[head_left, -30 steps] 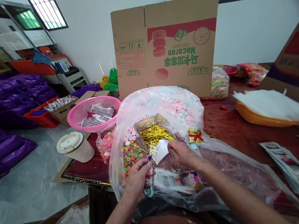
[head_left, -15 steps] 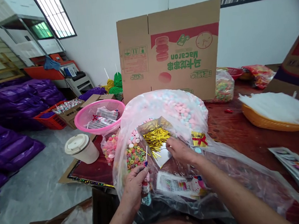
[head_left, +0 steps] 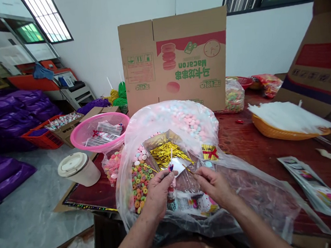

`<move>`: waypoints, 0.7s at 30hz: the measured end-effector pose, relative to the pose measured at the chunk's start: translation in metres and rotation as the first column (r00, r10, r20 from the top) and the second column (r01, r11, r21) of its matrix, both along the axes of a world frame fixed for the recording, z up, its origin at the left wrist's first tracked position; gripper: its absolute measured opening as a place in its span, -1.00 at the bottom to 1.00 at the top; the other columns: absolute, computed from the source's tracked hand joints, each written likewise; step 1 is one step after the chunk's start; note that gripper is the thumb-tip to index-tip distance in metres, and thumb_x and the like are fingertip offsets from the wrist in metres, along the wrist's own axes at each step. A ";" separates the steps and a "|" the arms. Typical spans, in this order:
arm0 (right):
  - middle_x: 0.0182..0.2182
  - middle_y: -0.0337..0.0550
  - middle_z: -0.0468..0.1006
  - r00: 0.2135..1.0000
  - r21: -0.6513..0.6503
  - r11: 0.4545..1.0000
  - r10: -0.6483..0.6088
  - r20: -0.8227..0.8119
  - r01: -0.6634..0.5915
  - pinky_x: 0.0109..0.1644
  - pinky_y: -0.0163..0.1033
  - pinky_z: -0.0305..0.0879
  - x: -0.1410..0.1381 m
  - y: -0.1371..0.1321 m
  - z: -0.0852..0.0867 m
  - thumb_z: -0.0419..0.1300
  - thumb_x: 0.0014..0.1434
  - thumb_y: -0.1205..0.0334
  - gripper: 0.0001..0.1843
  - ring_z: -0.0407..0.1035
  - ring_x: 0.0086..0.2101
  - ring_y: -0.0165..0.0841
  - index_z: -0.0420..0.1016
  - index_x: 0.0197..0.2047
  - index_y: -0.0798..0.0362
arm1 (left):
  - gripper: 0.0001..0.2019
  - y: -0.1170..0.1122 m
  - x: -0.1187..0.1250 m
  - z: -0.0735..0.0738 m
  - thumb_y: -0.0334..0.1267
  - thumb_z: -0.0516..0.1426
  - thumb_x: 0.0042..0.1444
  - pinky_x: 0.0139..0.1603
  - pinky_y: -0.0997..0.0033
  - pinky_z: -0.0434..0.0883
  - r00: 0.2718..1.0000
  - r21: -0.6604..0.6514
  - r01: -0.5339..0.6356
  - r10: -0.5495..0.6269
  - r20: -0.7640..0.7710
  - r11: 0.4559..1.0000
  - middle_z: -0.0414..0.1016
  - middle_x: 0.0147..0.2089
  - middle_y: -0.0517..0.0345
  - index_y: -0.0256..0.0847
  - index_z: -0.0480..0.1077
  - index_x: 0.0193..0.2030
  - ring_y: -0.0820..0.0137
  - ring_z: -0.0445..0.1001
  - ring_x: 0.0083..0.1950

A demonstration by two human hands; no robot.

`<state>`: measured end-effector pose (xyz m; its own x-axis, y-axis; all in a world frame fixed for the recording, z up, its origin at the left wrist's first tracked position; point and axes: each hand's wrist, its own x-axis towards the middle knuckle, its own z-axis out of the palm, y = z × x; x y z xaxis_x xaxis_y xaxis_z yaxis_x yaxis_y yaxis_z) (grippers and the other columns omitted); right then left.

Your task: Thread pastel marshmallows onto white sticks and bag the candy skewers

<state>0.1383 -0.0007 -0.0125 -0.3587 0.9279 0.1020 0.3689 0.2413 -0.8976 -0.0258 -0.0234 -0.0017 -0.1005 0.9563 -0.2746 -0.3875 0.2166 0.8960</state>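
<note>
My left hand (head_left: 158,193) pinches the gathered neck of a small filled candy bag (head_left: 172,203), which hangs below the fingers. A white stick (head_left: 171,155) points up out of the neck. Between the thumb and fingers of my right hand (head_left: 214,186) is a gold twist tie (head_left: 187,169), its free end toward the bag's neck. Behind both hands lies a heap of gold twist ties (head_left: 166,153) in an opened clear packet. Ring-shaped candies (head_left: 140,186) fill the left part of a large clear plastic bag (head_left: 145,120), with pink, white and blue candies (head_left: 197,124) farther back.
A pink basket (head_left: 76,140) of printed packets and a lidded white cup (head_left: 82,172) stand at left. An upright carton (head_left: 146,98) closes off the back. At right are an orange basket (head_left: 271,129) of white sheets and a stack of printed bags (head_left: 316,188).
My right hand has drawn back from the gold heap with a twist tie in it. The left hand has raised the small bag and brought it closer to the right hand. The view has shifted rightward.
</note>
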 end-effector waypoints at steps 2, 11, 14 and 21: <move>-0.58 -0.32 0.24 0.998 -0.030 0.999 0.044 -0.049 -0.045 -0.45 -0.37 0.07 0.004 -0.004 0.010 0.01 0.16 0.14 -0.77 0.13 -0.51 -0.46 0.27 -0.47 0.05 | -0.77 0.000 0.001 0.001 -0.15 0.23 -0.14 -0.47 0.53 0.14 0.997 0.012 0.041 -0.040 -0.070 0.999 0.27 -0.62 0.27 -0.27 0.38 -0.57 0.55 0.17 -0.55; -0.74 -0.39 0.28 0.982 -0.440 0.884 0.091 -0.167 -0.157 -0.65 -0.45 0.01 -0.021 -0.007 0.015 0.03 0.01 0.27 -0.87 0.12 -0.70 -0.55 0.25 -0.54 0.06 | -0.81 -0.012 0.015 0.000 -0.20 0.14 -0.11 -0.53 0.52 0.05 0.951 -0.010 0.214 -0.210 -0.228 0.977 0.22 -0.64 0.28 -0.24 0.29 -0.62 0.52 0.12 -0.57; -0.78 -0.42 0.25 0.986 -0.501 0.853 0.088 -0.141 -0.148 -0.71 -0.47 -0.01 -0.019 -0.006 0.015 0.03 -0.02 0.26 -0.88 0.06 -0.76 -0.56 0.28 -0.54 0.07 | -0.81 -0.016 0.011 0.000 -0.22 0.08 -0.05 -0.49 0.51 0.09 0.916 0.003 0.256 -0.241 -0.322 0.967 0.24 -0.61 0.26 -0.23 0.30 -0.60 0.50 0.14 -0.54; -0.78 -0.43 0.25 0.995 -0.427 0.901 0.045 -0.086 -0.078 -0.70 -0.46 -0.04 -0.016 -0.013 0.011 0.01 -0.03 0.31 -0.86 0.06 -0.75 -0.56 0.26 -0.58 0.05 | -0.79 -0.024 0.010 -0.010 -0.22 0.06 0.01 -0.51 0.51 0.08 0.917 -0.010 0.324 -0.316 -0.244 0.946 0.24 -0.59 0.25 -0.22 0.30 -0.59 0.49 0.12 -0.55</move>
<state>0.1221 -0.0133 -0.0016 -0.4234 0.8635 -0.2740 0.2963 -0.1537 -0.9426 -0.0157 -0.0469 -0.0121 0.1533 0.9557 -0.2514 -0.0751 0.2650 0.9613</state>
